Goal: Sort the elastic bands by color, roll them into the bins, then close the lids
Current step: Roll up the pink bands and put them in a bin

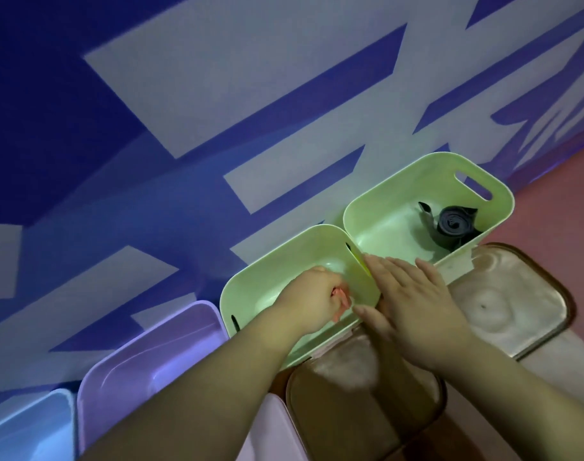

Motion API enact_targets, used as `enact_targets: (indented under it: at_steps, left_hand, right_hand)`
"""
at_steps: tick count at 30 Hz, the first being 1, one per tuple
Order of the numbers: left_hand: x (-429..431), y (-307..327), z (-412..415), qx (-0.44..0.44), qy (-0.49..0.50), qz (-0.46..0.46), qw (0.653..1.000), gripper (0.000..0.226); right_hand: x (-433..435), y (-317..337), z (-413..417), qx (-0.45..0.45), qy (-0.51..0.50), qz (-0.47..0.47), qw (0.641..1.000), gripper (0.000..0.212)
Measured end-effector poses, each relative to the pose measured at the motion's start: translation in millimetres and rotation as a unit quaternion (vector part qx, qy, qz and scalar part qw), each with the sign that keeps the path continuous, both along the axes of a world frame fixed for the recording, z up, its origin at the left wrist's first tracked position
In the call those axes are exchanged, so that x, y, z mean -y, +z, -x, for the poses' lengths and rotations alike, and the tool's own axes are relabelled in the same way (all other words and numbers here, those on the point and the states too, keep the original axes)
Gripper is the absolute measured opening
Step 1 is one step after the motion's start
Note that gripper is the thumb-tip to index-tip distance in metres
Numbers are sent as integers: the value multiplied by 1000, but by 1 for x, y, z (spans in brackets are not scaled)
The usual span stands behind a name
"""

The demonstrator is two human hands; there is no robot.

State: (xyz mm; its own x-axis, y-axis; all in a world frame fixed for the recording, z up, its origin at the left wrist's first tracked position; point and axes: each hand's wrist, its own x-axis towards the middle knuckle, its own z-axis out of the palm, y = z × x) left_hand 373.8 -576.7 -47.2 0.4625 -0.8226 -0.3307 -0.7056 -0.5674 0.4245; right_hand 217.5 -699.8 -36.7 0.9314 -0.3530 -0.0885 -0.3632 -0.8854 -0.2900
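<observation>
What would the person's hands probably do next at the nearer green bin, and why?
Probably the left hand lifts out of the nearer pale green plastic bin. It is curled deep inside, a yellow elastic band shows against the bin's wall by the flat right hand, and the brown lid lies off in front. Whether the band is fully rolled is hidden.

Roomy far green bin (400, 191) (band (452, 224) cornered).

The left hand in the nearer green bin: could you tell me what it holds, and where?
Cannot be told: the left hand is curled inside the nearer green bin with something pinkish at its fingers, too hidden to identify.
</observation>
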Motion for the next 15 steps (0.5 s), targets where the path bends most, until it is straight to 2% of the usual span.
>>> enact_targets:
  at_steps: [10,12,15]
  left_hand:
    - [26,-14,8,-68,32,22,997,10]
    - [24,-16,12,-122,79,50,988,12]
    - [22,-19,17,-242,199,96,945,11]
  right_hand:
    - [10,0,0,11,33,-60,998,90]
    - [14,0,0,12,42,-78,996,96]
    - [16,1,1,16,47,-83,995,101]
